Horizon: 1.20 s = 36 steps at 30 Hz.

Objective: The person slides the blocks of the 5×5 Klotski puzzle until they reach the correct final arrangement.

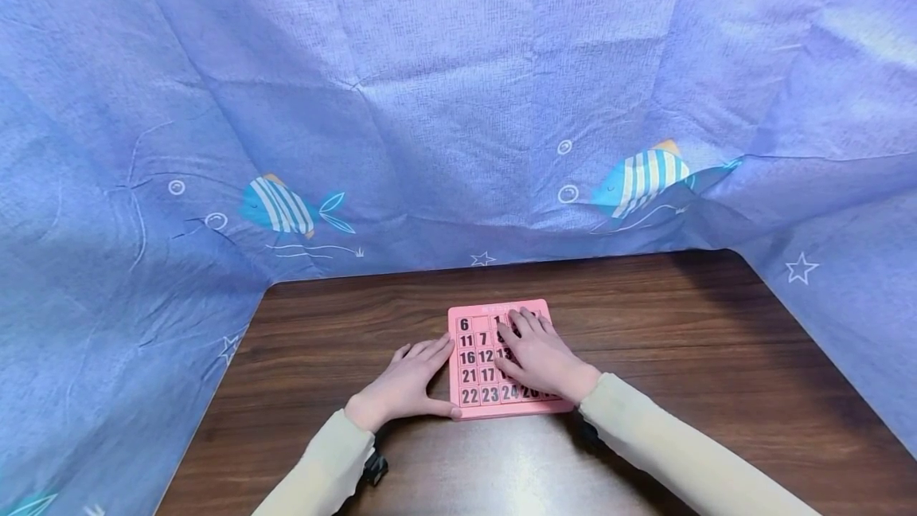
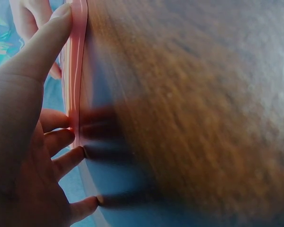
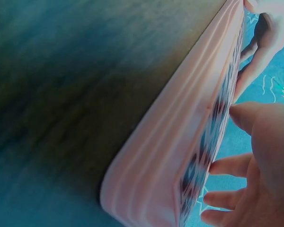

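Observation:
A pink sliding number puzzle [image 1: 469,407] lies flat on the table, its tiles printed with black numbers. In the top row a gap shows between the 6 and the 1. My left hand [image 1: 401,388] rests at the puzzle's left side: the thumb touches the near left corner, and the spread fingers lie along the left edge. Over the right half of the tiles is my right hand [image 1: 544,357], its fingertips on the board and several numbers hidden beneath it. The right wrist view shows the puzzle's thick pink side [image 3: 151,156] next to the extended right fingers [image 3: 232,165].
The dark wooden table [image 1: 344,309] extends around the puzzle. Behind it and at both sides hangs a blue cloth [image 1: 458,126] with striped fish, stars and bubbles. A black strap piece [image 1: 376,467] shows under the left wrist.

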Each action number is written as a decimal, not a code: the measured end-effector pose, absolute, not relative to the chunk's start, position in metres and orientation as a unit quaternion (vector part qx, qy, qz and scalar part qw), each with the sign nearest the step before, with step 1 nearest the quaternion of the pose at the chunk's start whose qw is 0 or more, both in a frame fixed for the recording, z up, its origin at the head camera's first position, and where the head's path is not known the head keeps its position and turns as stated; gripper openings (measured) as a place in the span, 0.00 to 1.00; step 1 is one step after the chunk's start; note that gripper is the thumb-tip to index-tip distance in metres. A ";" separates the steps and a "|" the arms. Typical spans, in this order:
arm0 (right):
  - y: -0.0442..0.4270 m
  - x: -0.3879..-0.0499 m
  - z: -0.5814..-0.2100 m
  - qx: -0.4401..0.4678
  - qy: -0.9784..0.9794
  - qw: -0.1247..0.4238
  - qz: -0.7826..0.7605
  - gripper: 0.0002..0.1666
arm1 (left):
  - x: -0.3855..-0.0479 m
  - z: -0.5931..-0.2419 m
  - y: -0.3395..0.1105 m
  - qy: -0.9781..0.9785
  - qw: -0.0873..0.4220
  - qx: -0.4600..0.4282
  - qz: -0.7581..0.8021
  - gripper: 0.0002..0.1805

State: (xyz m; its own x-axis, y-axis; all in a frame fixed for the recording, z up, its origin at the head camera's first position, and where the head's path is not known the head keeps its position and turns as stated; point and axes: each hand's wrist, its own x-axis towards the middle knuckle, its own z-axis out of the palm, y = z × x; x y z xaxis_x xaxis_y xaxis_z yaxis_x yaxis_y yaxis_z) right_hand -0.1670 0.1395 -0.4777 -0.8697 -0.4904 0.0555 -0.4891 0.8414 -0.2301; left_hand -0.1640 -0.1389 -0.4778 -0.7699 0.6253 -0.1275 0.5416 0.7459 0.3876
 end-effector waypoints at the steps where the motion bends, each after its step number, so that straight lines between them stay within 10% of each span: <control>1: 0.139 -0.167 -0.478 -0.256 0.959 0.002 -0.119 0.37 | -0.164 -0.478 -0.139 0.926 0.125 0.315 0.166 0.63; 36: 0.114 -0.170 -0.479 -0.281 0.954 0.002 -0.105 0.40 | -0.163 -0.479 -0.139 0.927 0.122 0.317 0.161 0.62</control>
